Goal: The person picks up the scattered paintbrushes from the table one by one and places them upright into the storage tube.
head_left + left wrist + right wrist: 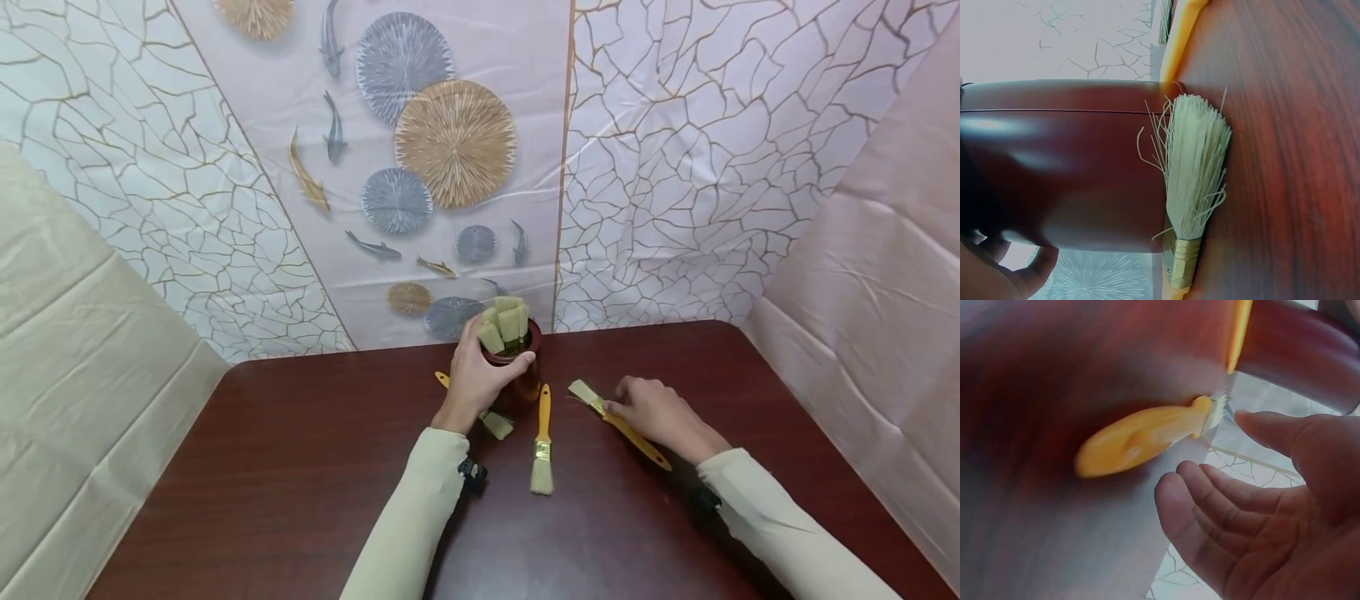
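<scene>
My left hand (476,372) grips a round dark red pot (530,377) near its rim, fingers curled about its side. Several paintbrushes (508,320) stand in the pot, pale bristles up. One yellow-handled paintbrush (497,425) lies beside the pot's base, partly hidden by the left wrist; its bristles (1197,162) show closely in the left wrist view. My right hand (658,412) is over another paintbrush (636,440) on the right. In the right wrist view, its thumb and fingers (1175,500) are spread apart near that brush's yellow handle (1141,440), with nothing gripped.
A third loose paintbrush (543,437) lies between the hands, bristles toward me. The dark red wooden table (315,458) ends at a patterned cloth backdrop (660,167), with plain cloth walls (862,292) on both sides.
</scene>
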